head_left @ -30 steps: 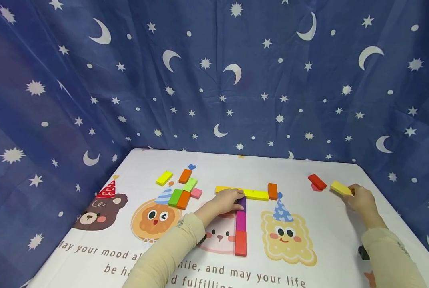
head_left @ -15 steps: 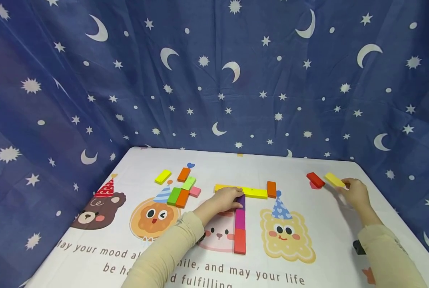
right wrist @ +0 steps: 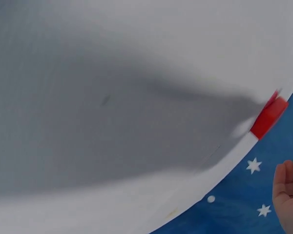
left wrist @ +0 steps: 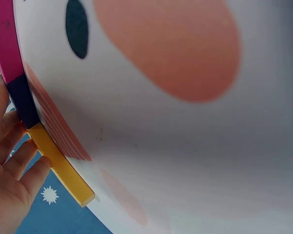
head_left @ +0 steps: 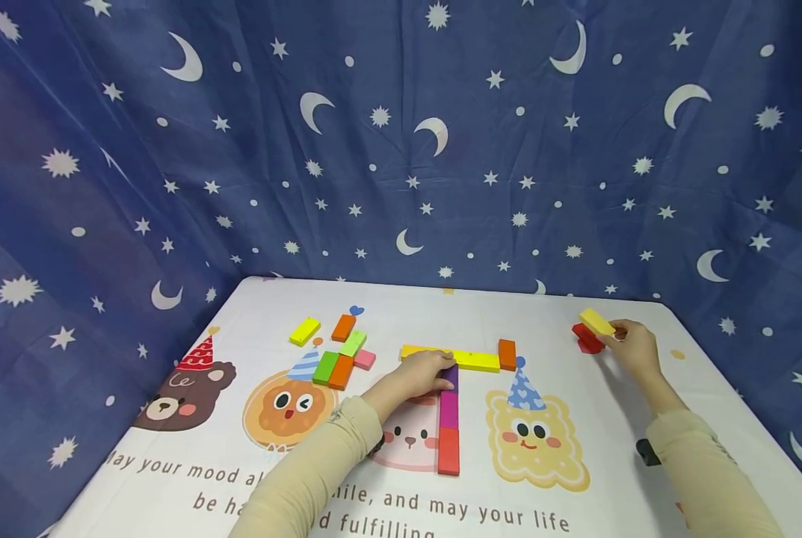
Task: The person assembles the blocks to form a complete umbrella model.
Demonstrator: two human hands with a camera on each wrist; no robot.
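In the head view my right hand (head_left: 634, 350) pinches a pale yellow block (head_left: 597, 321) by its near end, holding it raised close above a red block (head_left: 587, 338). My left hand (head_left: 424, 373) rests on the T-shaped join of a row of yellow blocks (head_left: 476, 362) and a purple block (head_left: 450, 377). Below the purple one lie a magenta block (head_left: 449, 409) and a red-orange block (head_left: 449, 450). The left wrist view shows relaxed fingers (left wrist: 36, 173) touching the side of an orange-yellow block (left wrist: 63, 168). Only part of the right hand (right wrist: 289, 192) shows in the right wrist view.
An orange block (head_left: 507, 355) stands against the yellow row's right end. At the left lies a group of green, orange, pink and yellow blocks, including a green block (head_left: 326, 368). A starry blue curtain (head_left: 401, 187) hangs behind the printed white tablecloth (head_left: 542, 317).
My right hand has lifted the pale yellow block and carried it left, from beside the red block to just above it. The left hand stays in place on the blocks.
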